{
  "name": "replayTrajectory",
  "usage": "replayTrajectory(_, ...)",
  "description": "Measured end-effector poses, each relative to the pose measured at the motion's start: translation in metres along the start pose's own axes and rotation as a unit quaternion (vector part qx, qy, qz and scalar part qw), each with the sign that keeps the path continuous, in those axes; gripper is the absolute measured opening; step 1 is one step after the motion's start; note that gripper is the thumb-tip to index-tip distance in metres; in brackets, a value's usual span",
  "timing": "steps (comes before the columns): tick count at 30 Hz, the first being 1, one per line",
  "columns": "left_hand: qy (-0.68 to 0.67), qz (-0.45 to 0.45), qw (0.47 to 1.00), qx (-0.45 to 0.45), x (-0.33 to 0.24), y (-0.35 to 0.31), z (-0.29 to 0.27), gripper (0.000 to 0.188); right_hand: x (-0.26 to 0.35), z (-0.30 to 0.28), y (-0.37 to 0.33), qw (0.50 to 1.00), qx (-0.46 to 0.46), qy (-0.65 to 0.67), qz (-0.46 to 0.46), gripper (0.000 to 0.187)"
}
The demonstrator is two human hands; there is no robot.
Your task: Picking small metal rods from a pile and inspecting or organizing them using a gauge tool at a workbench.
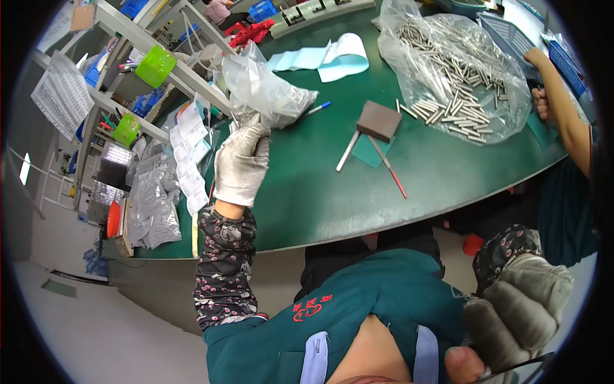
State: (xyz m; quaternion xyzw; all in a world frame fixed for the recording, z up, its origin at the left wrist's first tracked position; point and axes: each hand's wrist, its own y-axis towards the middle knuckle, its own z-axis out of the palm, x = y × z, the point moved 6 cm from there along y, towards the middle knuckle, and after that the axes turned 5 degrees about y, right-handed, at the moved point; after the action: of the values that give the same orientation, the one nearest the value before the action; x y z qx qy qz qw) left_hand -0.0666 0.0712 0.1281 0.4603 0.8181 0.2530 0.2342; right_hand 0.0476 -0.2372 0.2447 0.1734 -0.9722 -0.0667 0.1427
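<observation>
My left hand (242, 168), in a pale grey glove, reaches over the left of the green table. Its fingers are closed at the near edge of a clear plastic bag (265, 89), which bulges with contents I cannot make out. Close to the camera at the lower right, my right hand (521, 307) is raised off the table, its gloved fingers curled and a bare thumb tip showing. A thin dark strip (527, 366) runs beside that thumb; whether the hand grips it is hidden. A blue pen (318, 108) lies beside the bag.
On the green table (300, 198) lie a brown block (378, 121), a metal strip (347, 152), a red-ended stick (396, 182) and a large open bag of metal pins (470, 96). A co-worker's arm (566, 109) is at right; a shelf frame (198, 83) stands left.
</observation>
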Motion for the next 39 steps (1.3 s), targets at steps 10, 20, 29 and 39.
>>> replayTrajectory(10,-0.111,-0.064,0.991,0.038,0.008,-0.054,0.055,0.011,-0.012,0.072,0.0,0.85,-0.495,-0.116,-0.135,0.019)
replayTrajectory(20,-0.14,-0.06,0.988,-0.017,0.018,-0.071,0.095,0.012,-0.167,0.208,0.071,0.946,-0.143,-0.115,0.268,0.02)
replayTrajectory(29,-0.034,0.11,0.987,0.11,-0.052,-0.015,0.082,0.037,-0.24,0.169,0.062,0.91,-0.23,-0.058,0.341,0.013)
replayTrajectory(39,0.046,0.141,0.968,0.201,-0.08,0.036,0.161,0.06,-0.301,0.178,0.106,0.898,-0.122,-0.156,0.392,0.016)
